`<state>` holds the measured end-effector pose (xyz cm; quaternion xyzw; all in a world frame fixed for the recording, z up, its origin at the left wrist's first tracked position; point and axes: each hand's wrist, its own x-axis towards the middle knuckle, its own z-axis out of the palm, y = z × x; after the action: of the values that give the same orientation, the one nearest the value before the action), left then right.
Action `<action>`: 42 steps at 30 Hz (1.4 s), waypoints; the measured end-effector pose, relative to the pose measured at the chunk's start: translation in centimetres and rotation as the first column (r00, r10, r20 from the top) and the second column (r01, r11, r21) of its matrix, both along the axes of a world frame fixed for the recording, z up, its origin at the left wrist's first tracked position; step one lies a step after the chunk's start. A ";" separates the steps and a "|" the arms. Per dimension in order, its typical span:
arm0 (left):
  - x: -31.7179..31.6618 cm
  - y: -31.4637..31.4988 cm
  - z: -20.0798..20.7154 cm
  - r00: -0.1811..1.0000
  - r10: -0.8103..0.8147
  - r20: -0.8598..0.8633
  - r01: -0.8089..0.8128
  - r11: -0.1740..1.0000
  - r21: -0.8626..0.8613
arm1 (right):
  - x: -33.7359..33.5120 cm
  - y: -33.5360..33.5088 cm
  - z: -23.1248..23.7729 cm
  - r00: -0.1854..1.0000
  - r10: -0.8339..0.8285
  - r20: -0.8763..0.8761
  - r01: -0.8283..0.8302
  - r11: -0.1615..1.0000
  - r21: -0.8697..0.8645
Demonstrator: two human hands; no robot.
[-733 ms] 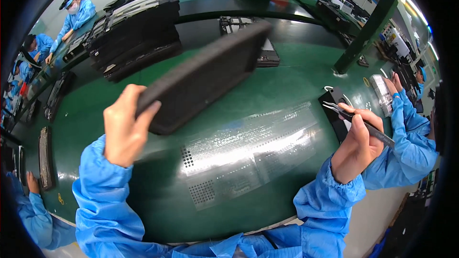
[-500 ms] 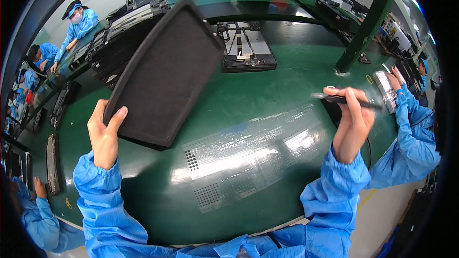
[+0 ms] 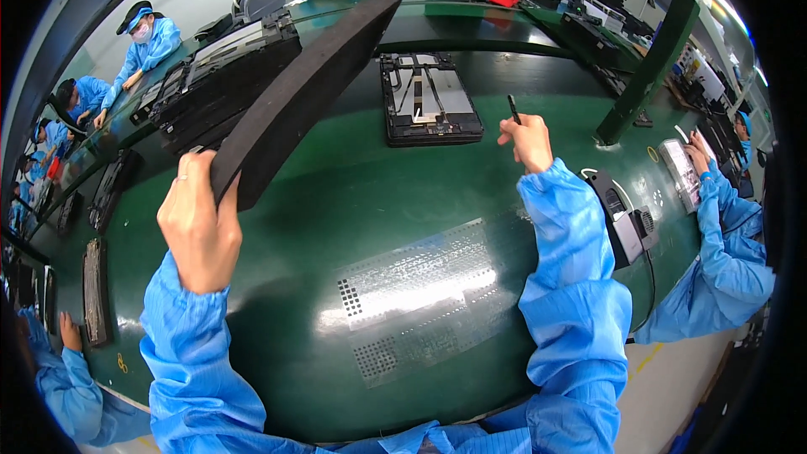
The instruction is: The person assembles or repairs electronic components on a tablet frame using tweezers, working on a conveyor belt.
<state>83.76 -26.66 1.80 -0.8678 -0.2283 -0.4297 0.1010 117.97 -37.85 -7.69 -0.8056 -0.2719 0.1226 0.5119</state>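
Observation:
My left hand (image 3: pixel 200 223) grips a black foam tray (image 3: pixel 307 88) by its near edge. The tray is raised off the table and tipped on its side, so its thick edge shows and its inside is hidden. My right hand (image 3: pixel 530 143) is closed round a slim black pen-like tool (image 3: pixel 514 108), its tip pointing up and away; its exact kind cannot be made out. Left of that hand and beyond it, a black tray (image 3: pixel 435 136) lies on the table, holding a flat grey device part (image 3: pixel 445 88) with dark strips.
Clear plastic sheets with black squares (image 3: pixel 420 286) lie on the green table (image 3: pixel 336 403). Stacked black trays (image 3: pixel 227 76) stand far left. A grey device with a cable (image 3: pixel 622 223) sits beside my right forearm. A green post (image 3: pixel 647 76) rises at right. Co-workers sit around.
The foam tray has turned from showing its broad face to standing edge-on. My right hand has moved forward and left with the tool, uncovering the grey device.

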 end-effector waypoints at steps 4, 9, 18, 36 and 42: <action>2.8 1.7 -1.4 0.985 0.069 -0.155 -0.054 0.994 0.099 | 2.3 3.8 -2.8 0.987 -0.105 0.122 0.130 0.967 -0.219; 6.3 3.2 -3.8 0.952 0.153 -0.266 -0.114 0.981 0.158 | 2.1 6.1 -4.4 0.957 -0.062 0.284 0.126 0.969 -0.214; 10.4 3.7 -6.5 0.963 0.210 -0.167 -0.212 0.977 0.004 | 1.7 7.3 -3.8 0.919 0.004 -0.393 0.011 0.999 0.037; 11.9 3.2 -7.1 0.946 0.292 -0.143 -0.305 0.949 -0.081 | -2.8 10.4 -3.9 0.512 0.248 -0.823 0.172 0.908 0.381; 12.4 3.2 -7.2 0.944 0.294 -0.149 -0.304 0.951 -0.048 | -4.4 11.7 -3.1 0.734 0.243 -0.635 0.095 0.888 0.450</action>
<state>96.17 -23.46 -5.41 -0.8541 -0.3648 -0.3389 0.1503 113.54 -26.11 -10.83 -0.5514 -0.1211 0.3604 0.7426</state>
